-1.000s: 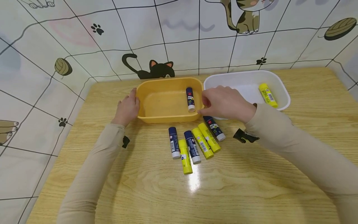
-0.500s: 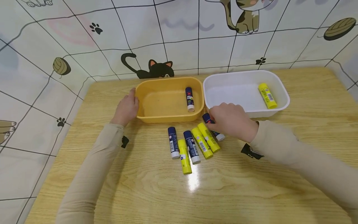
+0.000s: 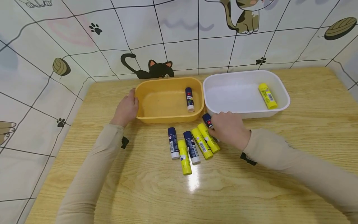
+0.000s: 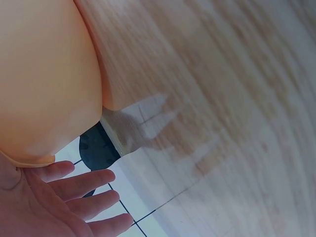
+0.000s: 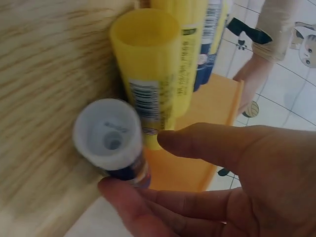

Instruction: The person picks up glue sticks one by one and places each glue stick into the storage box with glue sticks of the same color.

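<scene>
The right hand (image 3: 229, 129) reaches down at the centre of the frame, over a navy glue stick (image 3: 207, 120) that lies on the desk (image 3: 145, 189), just in front of the two tubs. Its grip is fairly wide in the right wrist view: the thumb sits on one side of that stick and the fingers on the other, with a gap left on the thumb's side. The stick's white end faces that camera. The thumb tip overlaps the nearer yellow glue stick (image 3: 208, 137) — whether it touches, I can't tell. A second yellow stick (image 3: 202, 143) lies alongside that one.

Left of them, in the lower middle of the frame, a middle navy stick (image 3: 191, 147), a lower yellow stick (image 3: 185, 157) and an outer navy stick (image 3: 173, 143) lie close together on the desk.

The left hand (image 3: 126, 109), left of centre, rests against the left end of the orange tub (image 3: 167, 119); its grip is spread, the fingers extended in the left wrist view — the thumb is hidden there. In that tub, toward its right end, lies a boxed navy stick (image 3: 190, 99). The white tub (image 3: 240, 115) stands beside it, right of centre, with a boxed yellow stick (image 3: 268, 95) near its right end.
</scene>
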Tool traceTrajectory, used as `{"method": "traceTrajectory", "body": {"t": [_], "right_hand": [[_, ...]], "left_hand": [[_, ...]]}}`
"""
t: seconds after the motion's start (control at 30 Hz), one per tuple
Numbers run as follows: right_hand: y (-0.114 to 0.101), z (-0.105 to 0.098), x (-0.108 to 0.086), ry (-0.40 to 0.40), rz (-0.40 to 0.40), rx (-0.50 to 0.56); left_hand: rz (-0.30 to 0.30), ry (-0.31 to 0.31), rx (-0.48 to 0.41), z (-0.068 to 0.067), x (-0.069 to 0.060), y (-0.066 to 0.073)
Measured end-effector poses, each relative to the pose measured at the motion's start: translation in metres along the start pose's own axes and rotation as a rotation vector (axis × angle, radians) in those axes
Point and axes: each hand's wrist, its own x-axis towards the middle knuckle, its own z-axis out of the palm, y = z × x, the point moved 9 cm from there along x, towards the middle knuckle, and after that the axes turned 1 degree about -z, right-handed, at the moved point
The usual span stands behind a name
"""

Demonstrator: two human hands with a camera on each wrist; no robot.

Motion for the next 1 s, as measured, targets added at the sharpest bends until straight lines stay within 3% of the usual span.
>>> {"method": "traceTrajectory", "body": {"t": [0.27, 0.77, 1.0], "right_hand": [[-0.002, -0.0008, 0.0006, 0.125, -0.065, -0.086], [-0.0026, -0.0053, -0.0047, 0.156, -0.115, -0.101], [0.0022, -0.0024, -0.0056, 0.123, -0.093, -0.055]], "left_hand": [[0.015, 0.016, 0.001, -0.0009, 0.0007, 0.0025], [0.011, 0.024, 0.02, -0.0003, 0.0001, 0.0011], [0.014, 0.022, 0.019, -0.001, -0.0001, 0.0012]]}}
